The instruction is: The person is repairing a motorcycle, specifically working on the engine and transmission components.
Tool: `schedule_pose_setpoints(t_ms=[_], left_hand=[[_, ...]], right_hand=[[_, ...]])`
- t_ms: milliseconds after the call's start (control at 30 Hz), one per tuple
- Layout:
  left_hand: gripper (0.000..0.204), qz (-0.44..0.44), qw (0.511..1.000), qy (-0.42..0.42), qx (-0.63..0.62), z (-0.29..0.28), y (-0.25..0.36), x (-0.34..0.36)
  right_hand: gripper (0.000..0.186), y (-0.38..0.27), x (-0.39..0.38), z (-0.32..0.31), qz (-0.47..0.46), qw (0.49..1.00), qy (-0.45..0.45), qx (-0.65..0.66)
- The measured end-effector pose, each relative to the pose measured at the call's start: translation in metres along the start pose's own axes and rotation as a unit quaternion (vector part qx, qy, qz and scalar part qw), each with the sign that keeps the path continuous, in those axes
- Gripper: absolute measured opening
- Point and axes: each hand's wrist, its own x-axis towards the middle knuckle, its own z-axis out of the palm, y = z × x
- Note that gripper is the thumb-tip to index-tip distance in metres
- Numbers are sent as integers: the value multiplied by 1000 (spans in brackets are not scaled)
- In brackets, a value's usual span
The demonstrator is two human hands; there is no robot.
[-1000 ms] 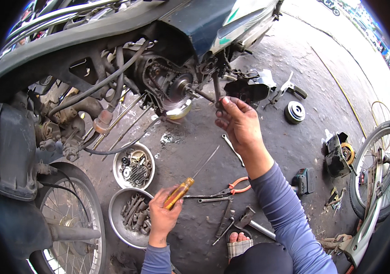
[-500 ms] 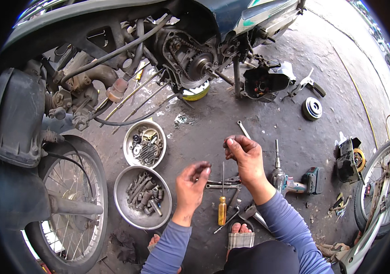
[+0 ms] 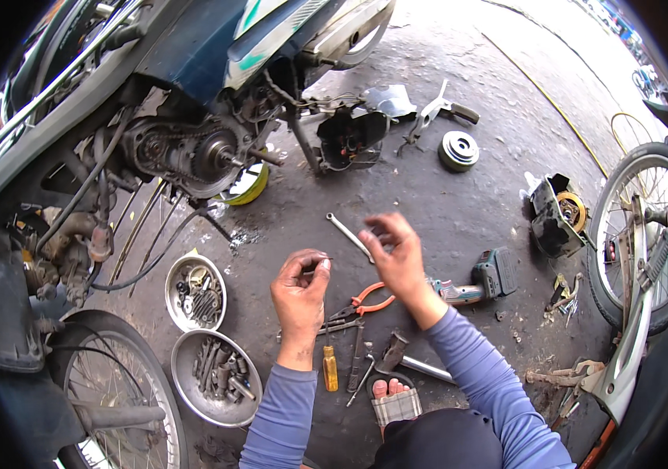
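Note:
My left hand [image 3: 299,293] is raised over the tools, thumb and fingertips pinched together. A tiny dark tip shows at the pinch, too small to name. My right hand [image 3: 402,266], slightly blurred, hangs to its right with thumb and fingers apart and nothing visible between them. Under and between the hands lie orange-handled pliers [image 3: 371,297], a screwdriver with a yellow handle [image 3: 330,369] and a hammer [image 3: 393,352]. A wrench [image 3: 349,237] lies just beyond. The cordless impact driver [image 3: 459,291] is partly hidden behind my right hand.
At left are a bowl of engine parts [image 3: 171,301] and a bowl of sockets [image 3: 185,395]. The motorcycle's opened engine [image 3: 185,156] fills the upper left. A round metal rotor [image 3: 459,150] and a black housing [image 3: 549,227] lie to the right, near a wheel [image 3: 601,258].
The view has swung right, so the bike and bowls sit further left. My right hand's fingers have come apart, while my left fingertips have closed into a pinch.

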Motion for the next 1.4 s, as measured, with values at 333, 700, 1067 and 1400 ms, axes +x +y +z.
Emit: schedule_pose_setpoints(t_ms=[333,700,1067,1400], left_hand=[[8,-90,995,-22,-32,67,-38,31],[10,-215,975,-13,-60,123,-78,63],[5,-81,992,-92,5,158,-49,23],[12,-39,985,-162,39,153,-27,9]], right_hand=[[108,146,193,-161,214,841,129,-480],[89,120,111,-146,109,984,123,-72],[83,80,8,-106,214,845,-32,488],[69,85,-13,-103,246,790,-50,559]])
